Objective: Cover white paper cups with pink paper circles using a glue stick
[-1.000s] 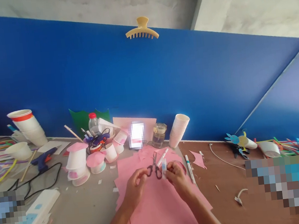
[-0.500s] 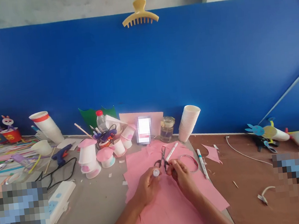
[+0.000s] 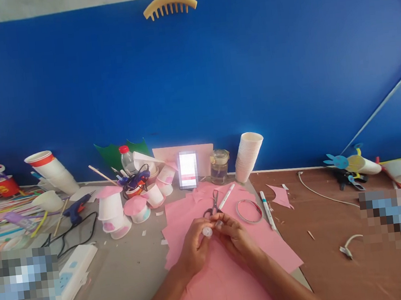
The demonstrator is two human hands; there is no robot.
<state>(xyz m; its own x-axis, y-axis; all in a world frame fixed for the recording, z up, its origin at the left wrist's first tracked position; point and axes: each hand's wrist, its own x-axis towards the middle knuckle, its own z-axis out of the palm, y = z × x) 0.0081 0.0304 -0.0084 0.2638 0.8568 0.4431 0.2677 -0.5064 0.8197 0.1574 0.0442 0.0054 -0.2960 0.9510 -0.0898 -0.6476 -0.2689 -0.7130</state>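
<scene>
Between the thumb and fingers of my left hand (image 3: pixel 193 247) is a small round translucent piece (image 3: pixel 207 231), perhaps a little roll of clear tape. My right hand (image 3: pixel 237 237) is closed close beside it, its fingertips meeting those of the left. A small whitish, see-through bit (image 3: pixel 219 224) shows at the right fingertips, too small to name. Both hands are over layered pink paper (image 3: pixel 236 284). Just beyond the fingers lie black-handled scissors (image 3: pixel 215 201) and a white marker (image 3: pixel 226 196). A ring-shaped roll (image 3: pixel 249 210) rests right of the right hand.
Behind the paper stand a phone (image 3: pixel 188 169), a glass jar (image 3: pixel 219 167) and a stack of paper cups (image 3: pixel 248 158). Pink-and-white paper cup crafts (image 3: pixel 110 205), a glue gun (image 3: pixel 76 210) and a power strip (image 3: pixel 73 270) are on the left. Another marker (image 3: pixel 267 212) lies to the right.
My right hand has come away from the scissors, moving left to meet my left hand at the round piece. The camera view has shifted slightly.
</scene>
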